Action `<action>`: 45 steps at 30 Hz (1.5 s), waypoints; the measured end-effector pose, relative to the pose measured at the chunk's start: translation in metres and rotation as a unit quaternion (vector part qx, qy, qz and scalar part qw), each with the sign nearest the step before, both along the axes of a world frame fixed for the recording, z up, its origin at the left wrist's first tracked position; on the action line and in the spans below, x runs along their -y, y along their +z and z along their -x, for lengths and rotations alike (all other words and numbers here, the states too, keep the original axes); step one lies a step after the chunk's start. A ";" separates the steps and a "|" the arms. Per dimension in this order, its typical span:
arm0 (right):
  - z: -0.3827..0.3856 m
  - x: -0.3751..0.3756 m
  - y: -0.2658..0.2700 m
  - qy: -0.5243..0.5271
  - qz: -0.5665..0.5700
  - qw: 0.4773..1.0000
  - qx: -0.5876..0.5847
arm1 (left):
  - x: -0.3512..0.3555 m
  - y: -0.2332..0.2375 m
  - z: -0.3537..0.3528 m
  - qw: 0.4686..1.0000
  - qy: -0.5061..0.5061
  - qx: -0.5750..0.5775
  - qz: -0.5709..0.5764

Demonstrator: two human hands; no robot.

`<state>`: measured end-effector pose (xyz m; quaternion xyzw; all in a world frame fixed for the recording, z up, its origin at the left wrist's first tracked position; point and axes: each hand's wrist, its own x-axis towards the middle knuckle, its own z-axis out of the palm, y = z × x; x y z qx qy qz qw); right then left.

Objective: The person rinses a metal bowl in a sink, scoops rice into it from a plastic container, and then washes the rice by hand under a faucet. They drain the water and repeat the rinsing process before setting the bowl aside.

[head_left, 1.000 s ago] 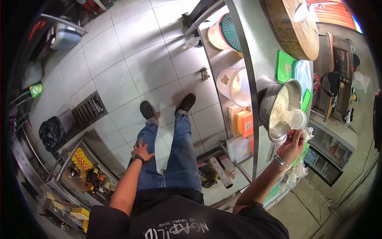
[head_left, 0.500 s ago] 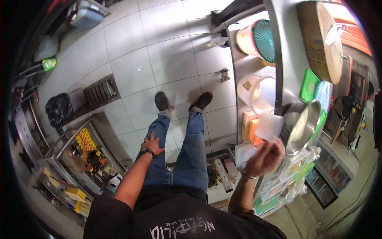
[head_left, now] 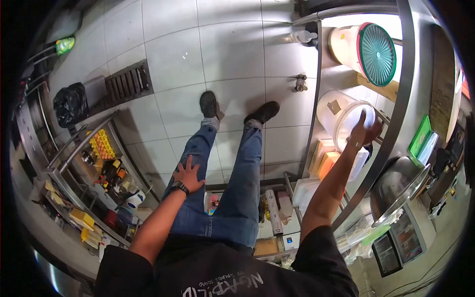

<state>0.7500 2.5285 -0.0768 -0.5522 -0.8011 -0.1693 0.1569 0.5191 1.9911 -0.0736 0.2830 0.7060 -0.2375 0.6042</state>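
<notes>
On the right side of the frame, here is the right hand [head_left: 366, 132], right over the mouth of the white bucket [head_left: 327, 118], one finger showing long and dark against the pale round opening. The hand is blurred and its far side is lost to view, so I cannot tell whether it is pinching anything or loose. The bucket lies just right of centre, on the lower shelf [head_left: 334, 79] beneath the counter [head_left: 419, 81], its mouth turned toward the right edge of the frame, a brown label [head_left: 334, 107] on its side.

Left of centre, the left hand [head_left: 188, 175] lies flat on the thigh of the blue jeans [head_left: 232, 193], fingers spread wide, nothing in its grasp, a dark watch [head_left: 181, 187] round the wrist.

Back to the shelf: above the bucket in the frame sits a second tub with a ribbed green lid [head_left: 378, 54], well clear of the hand. Just below the bucket, there is an orange container [head_left: 327, 164], close by the right forearm. Up on the counter, at the lower right, a shiny metal bowl [head_left: 396, 188] stands near a bright green lid [head_left: 420, 134], and a thick wooden block [head_left: 444, 84] fills the upper right.
</notes>
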 end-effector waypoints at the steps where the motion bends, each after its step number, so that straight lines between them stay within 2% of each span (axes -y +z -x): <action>1: 0.034 -0.010 0.002 -0.021 0.092 0.986 -0.137 | 0.002 0.002 -0.004 1.000 -0.007 -0.003 -0.002; 2: 0.042 -0.036 -0.015 0.059 0.054 0.995 -0.064 | 0.002 0.002 -0.006 1.000 -0.006 -0.004 -0.001; 3: 0.060 -0.057 -0.027 0.188 0.027 0.976 -0.104 | 0.002 0.002 -0.007 1.000 -0.003 -0.007 0.000; 4: 0.079 -0.071 -0.028 0.164 0.047 0.985 -0.003 | 0.002 0.002 -0.009 1.000 -0.001 -0.010 0.001; 5: 0.087 -0.086 -0.040 0.187 0.013 0.981 0.057 | 0.001 0.003 -0.009 1.000 0.000 -0.013 0.003; 6: 0.087 -0.096 -0.046 0.187 0.014 0.981 0.054 | 0.001 0.004 -0.009 1.000 0.008 -0.009 0.005; 8: 0.094 -0.102 -0.039 0.172 0.111 0.977 -0.061 | 0.001 0.005 -0.012 1.000 0.017 -0.003 0.006; 10: 0.082 -0.087 -0.029 0.178 0.067 0.978 -0.082 | 0.004 0.003 -0.016 1.000 0.025 -0.007 -0.004; 12: 0.057 -0.063 -0.020 0.190 -0.039 0.981 -0.006 | 0.003 0.004 -0.019 1.000 0.030 -0.004 0.002; 14: 0.019 -0.016 -0.032 0.189 -0.118 0.972 -0.072 | -0.001 0.003 -0.022 0.999 0.038 -0.004 0.004; 15: 0.007 0.019 -0.018 0.063 0.012 0.997 0.043 | 0.000 0.002 -0.024 0.999 0.046 -0.002 0.006; 16: -0.006 0.047 -0.009 0.046 0.128 0.991 0.006 | 0.000 0.001 -0.025 0.999 0.054 -0.001 0.009; 19: -0.043 0.103 -0.027 0.061 0.093 0.994 -0.006 | -0.005 0.002 -0.026 0.998 0.062 0.006 0.022; 21: -0.063 0.118 -0.046 0.022 0.187 0.978 -0.091 | -0.004 0.001 -0.027 0.998 0.055 0.003 0.018; 22: -0.061 0.116 -0.045 0.019 0.188 0.978 -0.093 | -0.003 0.000 -0.028 0.999 0.050 0.002 0.015; 24: -0.052 0.105 -0.039 -0.054 0.254 0.959 -0.117 | -0.002 -0.002 -0.029 0.999 0.048 0.005 0.019; 28: -0.058 0.081 -0.062 0.022 0.187 0.981 -0.049 | -0.005 -0.004 -0.032 0.999 0.045 -0.012 0.000; 29: -0.057 0.081 -0.060 -0.010 0.219 0.974 -0.061 | -0.010 -0.002 -0.034 0.999 0.043 -0.013 -0.002; 30: -0.056 0.080 -0.060 -0.013 0.216 0.974 -0.062 | -0.015 0.001 -0.038 0.997 0.025 -0.036 -0.068; 31: -0.059 0.079 -0.066 -0.029 0.244 0.967 -0.069 | -0.026 0.006 -0.040 0.989 0.005 -0.058 -0.134; 32: -0.062 0.078 -0.067 -0.047 0.271 0.959 -0.075 | -0.053 0.018 -0.039 0.974 0.070 -0.012 -0.216; 33: -0.051 0.074 -0.047 -0.120 0.354 0.924 -0.087 | -0.090 0.038 -0.040 0.946 0.133 0.038 -0.294; 34: -0.056 0.069 -0.046 -0.080 0.365 0.919 -0.123 | -0.131 0.062 -0.047 0.898 0.214 0.100 -0.371; 35: -0.059 0.068 -0.044 -0.102 0.356 0.923 -0.108 | -0.174 0.092 -0.058 0.833 0.292 0.157 -0.442; 38: -0.035 0.099 -0.034 -0.132 0.267 0.952 -0.066 | -0.290 0.197 -0.077 0.721 0.392 0.324 -0.470; 39: -0.031 0.128 -0.028 -0.112 0.258 0.957 -0.073 | -0.313 0.209 -0.089 0.717 0.373 0.334 -0.485; 41: -0.031 0.190 -0.017 -0.053 0.327 0.940 -0.075 | -0.351 0.221 -0.111 0.689 0.341 0.323 -0.553; 42: -0.029 0.218 -0.008 -0.015 0.391 0.918 -0.058 | -0.367 0.254 -0.102 0.733 0.299 0.247 -0.558; 44: -0.038 0.269 -0.001 0.105 0.548 0.830 0.021 | -0.374 0.240 -0.118 0.695 0.362 0.241 -0.573; 45: -0.041 0.286 0.001 0.188 0.597 0.778 0.058 | -0.375 0.247 -0.120 0.696 0.443 0.304 -0.478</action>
